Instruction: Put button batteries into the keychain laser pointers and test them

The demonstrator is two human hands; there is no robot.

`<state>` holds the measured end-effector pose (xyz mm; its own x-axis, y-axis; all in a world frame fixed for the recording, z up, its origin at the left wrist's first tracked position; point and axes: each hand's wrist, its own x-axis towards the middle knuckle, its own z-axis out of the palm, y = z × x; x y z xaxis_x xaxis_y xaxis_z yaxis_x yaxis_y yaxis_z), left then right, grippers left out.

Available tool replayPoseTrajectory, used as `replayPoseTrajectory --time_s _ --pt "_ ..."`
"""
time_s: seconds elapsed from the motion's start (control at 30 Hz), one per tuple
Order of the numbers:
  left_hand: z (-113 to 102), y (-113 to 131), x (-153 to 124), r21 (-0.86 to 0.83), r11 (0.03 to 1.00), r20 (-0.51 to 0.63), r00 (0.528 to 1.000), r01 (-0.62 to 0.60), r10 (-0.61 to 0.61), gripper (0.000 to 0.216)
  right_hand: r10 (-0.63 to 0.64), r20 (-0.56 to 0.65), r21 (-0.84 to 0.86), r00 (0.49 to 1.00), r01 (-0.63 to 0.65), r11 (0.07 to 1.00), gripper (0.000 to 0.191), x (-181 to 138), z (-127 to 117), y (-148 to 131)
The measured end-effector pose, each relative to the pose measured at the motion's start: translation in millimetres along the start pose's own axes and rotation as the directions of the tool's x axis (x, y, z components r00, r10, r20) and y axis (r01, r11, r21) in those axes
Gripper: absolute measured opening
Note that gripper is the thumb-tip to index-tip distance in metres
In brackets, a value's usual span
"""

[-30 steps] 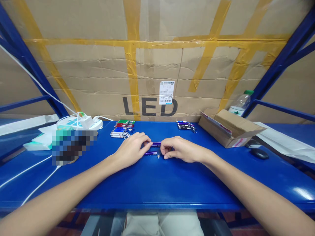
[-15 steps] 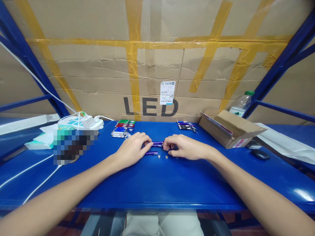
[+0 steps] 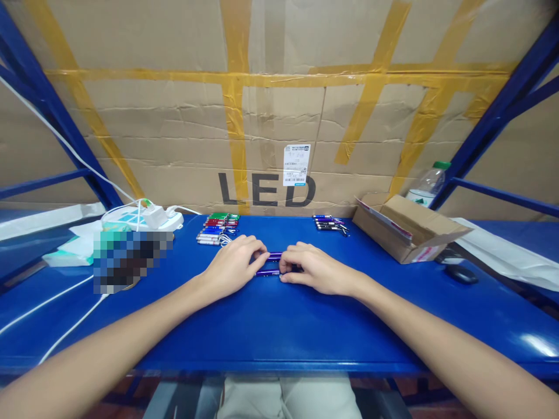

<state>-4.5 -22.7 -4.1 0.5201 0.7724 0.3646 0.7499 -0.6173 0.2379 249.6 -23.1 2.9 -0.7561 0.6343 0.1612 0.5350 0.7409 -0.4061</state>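
Observation:
My left hand [image 3: 236,265] has its fingers closed on a slim purple metal tube [image 3: 274,256], which looks like a penlight body. A second purple tube [image 3: 268,272] lies just below, parallel to it, its left end by my left thumb. At the right ends of both tubes is my right hand [image 3: 312,269], thumb and fingers drawn together. Whatever the right fingertips hold is hidden. The small round metal pieces seen earlier are covered by this hand.
Penlights in several colours [image 3: 218,228] lie in a row at the back left. More dark ones [image 3: 329,223] are at the back right, beside an open cardboard box [image 3: 410,230]. A black mouse [image 3: 461,274], a bottle [image 3: 430,183] and a white power strip [image 3: 174,220] also stand around.
My right hand has moved left and slightly down to the tubes' ends, over the small metal pieces. The left hand has barely shifted.

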Motion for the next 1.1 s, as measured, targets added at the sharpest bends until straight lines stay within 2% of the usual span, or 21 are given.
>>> replayPoseTrajectory --time_s 0.1,0.23,0.4,0.57,0.8,1.1 --pt "0.6 -0.9 -0.1 0.002 1.0 -0.004 1.0 -0.003 0.003 0.025 0.035 0.007 -0.02 0.999 -0.034 0.999 0.01 -0.8 -0.4 -1.7" --pt "1.1 -1.8 0.0 0.004 1.0 -0.005 1.0 0.006 -0.006 0.024 0.067 -0.017 -0.037 0.998 -0.068 0.997 0.018 -0.5 1.5 -4.4" --pt "1.3 -1.9 0.1 -0.002 1.0 -0.005 1.0 0.013 -0.013 0.024 0.053 -0.011 -0.03 0.999 -0.053 0.998 0.004 0.3 3.6 -6.7" --pt "1.0 -1.6 0.2 -0.001 1.0 0.012 1.0 0.027 -0.027 0.025 0.096 -0.002 -0.004 0.995 -0.096 0.995 0.009 -0.3 2.5 -6.2" --pt "1.1 -1.6 0.1 0.0 1.0 0.002 1.0 0.014 -0.014 0.023 0.08 0.013 0.035 0.997 -0.08 0.996 0.012 -1.3 1.7 -6.7" --pt "-0.2 0.6 -0.4 -0.006 0.999 0.016 0.999 0.046 -0.046 0.02 0.153 0.006 0.042 0.988 -0.153 0.987 0.011 -1.6 -0.1 -4.1"
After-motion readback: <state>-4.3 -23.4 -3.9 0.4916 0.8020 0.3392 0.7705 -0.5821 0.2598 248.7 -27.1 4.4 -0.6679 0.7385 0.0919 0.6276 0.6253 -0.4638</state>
